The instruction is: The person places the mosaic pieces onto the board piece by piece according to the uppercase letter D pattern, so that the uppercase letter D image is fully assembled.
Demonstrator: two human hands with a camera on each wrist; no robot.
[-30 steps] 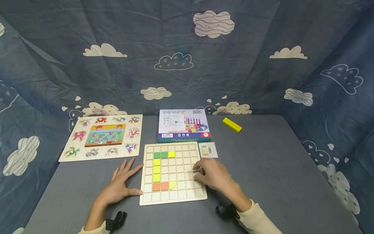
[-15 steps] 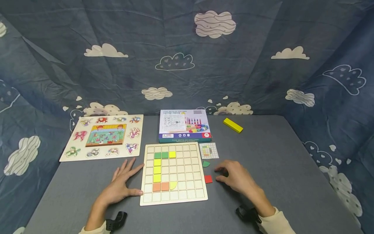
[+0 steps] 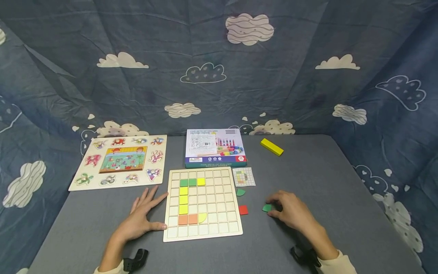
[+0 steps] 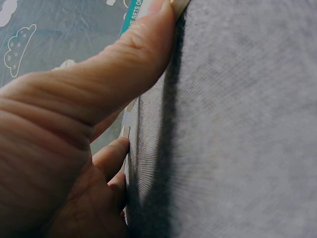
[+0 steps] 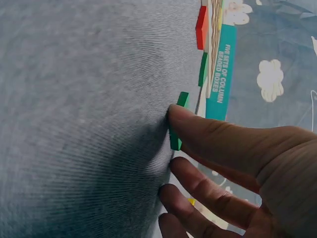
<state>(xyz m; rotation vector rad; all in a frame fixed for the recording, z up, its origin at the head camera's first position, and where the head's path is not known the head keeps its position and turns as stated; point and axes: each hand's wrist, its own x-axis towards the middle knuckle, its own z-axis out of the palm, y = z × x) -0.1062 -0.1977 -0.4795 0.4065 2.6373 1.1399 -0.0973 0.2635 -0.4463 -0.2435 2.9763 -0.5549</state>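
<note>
A wooden grid board point(image 3: 218, 227) lies on the table with green, yellow and orange square tiles and a pale yellow quarter-circle tile in it. My left hand point(image 3: 141, 214) is spread at the board's left edge, thumb and a finger touching the rim. To the right of the board, my right hand point(image 3: 297, 214) pinches a green quarter-circle tile point(image 3: 266, 208) at the table surface. The right wrist view shows the thumb against that green tile point(image 5: 176, 140); the index finger is mostly hidden behind. A second green quarter-circle tile point(image 3: 241, 192) and a red square tile point(image 3: 243, 210) lie by the board.
A small pattern card point(image 3: 244, 176) lies at the board's upper right. Behind the board is a printed box point(image 3: 216, 148). An animal picture puzzle point(image 3: 158, 155) stands at the back left, and a yellow bar point(image 3: 272, 147) lies at the back right.
My right hand has moved right, from over the board's right side to the green quarter-circle tile, uncovering the red tile and the other green one. The left hand stays put.
</note>
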